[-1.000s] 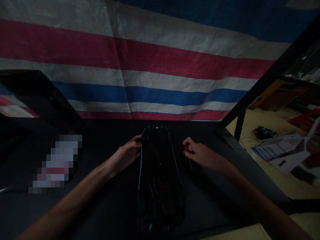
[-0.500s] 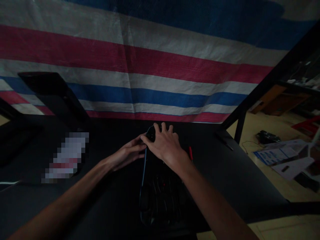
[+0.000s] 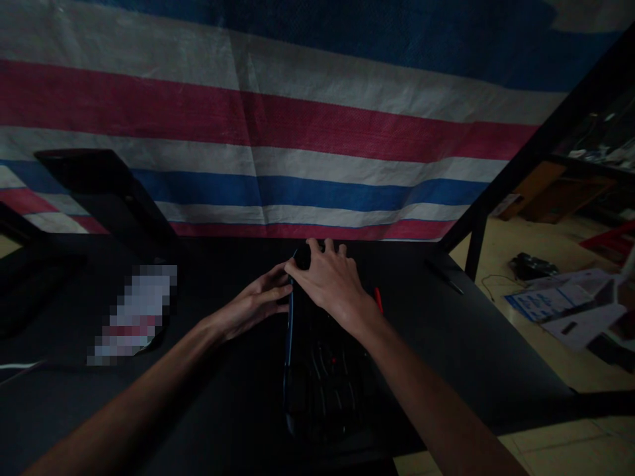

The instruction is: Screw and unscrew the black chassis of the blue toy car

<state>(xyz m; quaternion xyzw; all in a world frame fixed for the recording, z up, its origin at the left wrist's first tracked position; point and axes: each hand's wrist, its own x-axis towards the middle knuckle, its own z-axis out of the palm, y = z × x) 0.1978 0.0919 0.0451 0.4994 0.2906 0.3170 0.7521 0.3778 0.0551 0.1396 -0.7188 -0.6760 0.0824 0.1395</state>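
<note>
Right hand [image 3: 330, 281] has shifted onto the black toy car [image 3: 322, 367] near the worktop's [image 3: 471, 344] far edge. Striped sheeting [image 3: 322, 132] hangs behind. Spread, the hand hides the car's end; left hand [image 3: 255, 307], half-open, touches its side; grips unclear. Red tool [image 3: 378, 299] partly covered.

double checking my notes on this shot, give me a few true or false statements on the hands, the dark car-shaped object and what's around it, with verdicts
1. The right hand is over the far end of the dark car-shaped object. True.
2. The left hand holds the red item. False: the left hand is at the object's left side; the red item is beyond the right wrist.
3. A striped sheet hangs behind the table. True.
4. The slim tool lies near the table's left edge. False: it lies near the right edge.
</note>
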